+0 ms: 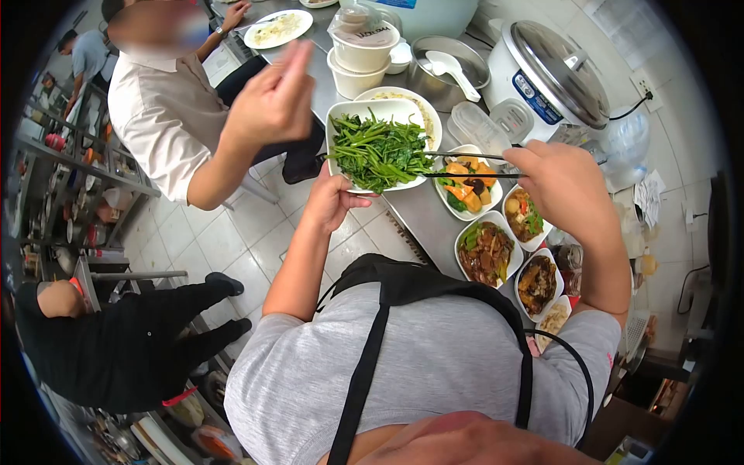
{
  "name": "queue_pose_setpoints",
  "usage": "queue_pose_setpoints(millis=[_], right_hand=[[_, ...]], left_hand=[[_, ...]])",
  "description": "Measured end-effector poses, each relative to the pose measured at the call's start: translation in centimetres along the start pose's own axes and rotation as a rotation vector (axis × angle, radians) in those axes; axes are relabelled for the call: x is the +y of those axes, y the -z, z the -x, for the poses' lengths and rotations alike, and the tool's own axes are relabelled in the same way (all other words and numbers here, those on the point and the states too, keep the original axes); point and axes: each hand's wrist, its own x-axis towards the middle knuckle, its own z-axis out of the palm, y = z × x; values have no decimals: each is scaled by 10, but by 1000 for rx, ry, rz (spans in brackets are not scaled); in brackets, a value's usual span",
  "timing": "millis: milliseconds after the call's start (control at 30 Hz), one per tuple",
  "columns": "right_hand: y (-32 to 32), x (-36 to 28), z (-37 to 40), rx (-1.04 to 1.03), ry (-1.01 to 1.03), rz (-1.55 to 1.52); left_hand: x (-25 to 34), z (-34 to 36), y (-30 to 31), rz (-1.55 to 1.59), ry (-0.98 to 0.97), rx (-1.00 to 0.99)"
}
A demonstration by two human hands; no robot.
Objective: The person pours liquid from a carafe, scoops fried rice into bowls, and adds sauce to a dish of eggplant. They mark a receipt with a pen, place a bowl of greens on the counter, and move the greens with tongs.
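My left hand [333,201] grips the near edge of a square white plate [401,110], thumb against the rim. Cooked leafy greens [376,147] are heaped on it. My right hand [570,186] is closed around a pair of black chopsticks [477,176], their tips at the right side of the greens. Below the chopsticks lies a white dish [487,208] of mixed vegetables. Closer to me are a dish of brown meat stew [486,252], a bowl of soupy food [525,215] and a dish of dark food [536,285].
A seated person [155,108] at left raises a hand [271,97] close to the plate. Someone in black [116,341] is at lower left. Stacked paper bowls [358,70], a steel pot [422,74] with a white spoon [453,71] and a large cooker [542,74] stand along the counter.
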Motion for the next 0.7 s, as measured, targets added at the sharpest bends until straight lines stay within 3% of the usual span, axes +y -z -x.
queue_pose_setpoints(millis=[233,467,700], right_hand=[[10,-4,-30,25,152,142],[26,3,-41,117,127,150],[0,-3,-59,143,119,51]], left_hand=[[-2,-1,0,22,0,-9],[0,5,-2,-9,58,-1],[0,5,-6,13,58,-27]])
